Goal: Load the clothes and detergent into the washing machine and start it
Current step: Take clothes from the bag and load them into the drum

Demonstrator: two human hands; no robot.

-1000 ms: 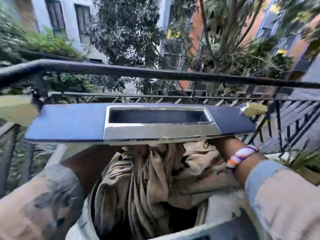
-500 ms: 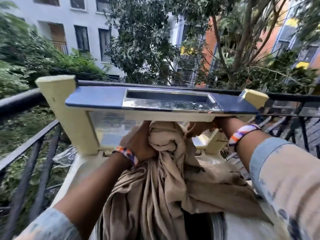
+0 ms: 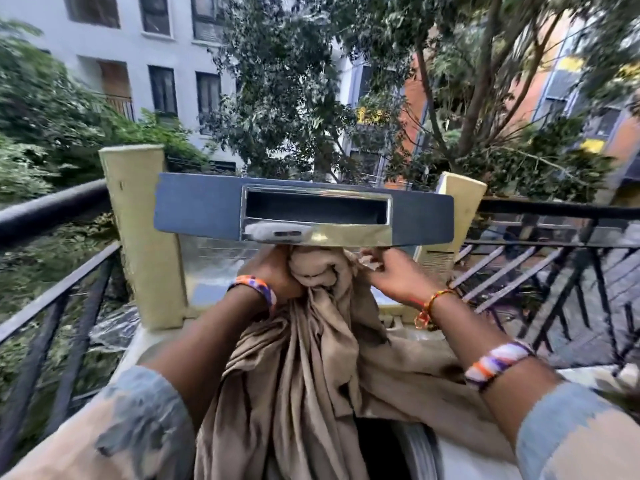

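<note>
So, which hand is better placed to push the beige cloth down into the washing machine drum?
Probably the left hand: it grips the bunched top of the beige cloth, straight above the drum opening. The right hand only pinches a side fold, off to the right.

The left hand [image 3: 273, 277] and right hand [image 3: 393, 277] have lifted the tan cloth [image 3: 304, 358] higher out of the washing machine [image 3: 460, 455]. A second ago the blue lid [image 3: 304, 209] hid both hands. Now they show just under it. The cloth hangs long below the fingers [image 3: 369, 263], bunched tight at the top.
</note>
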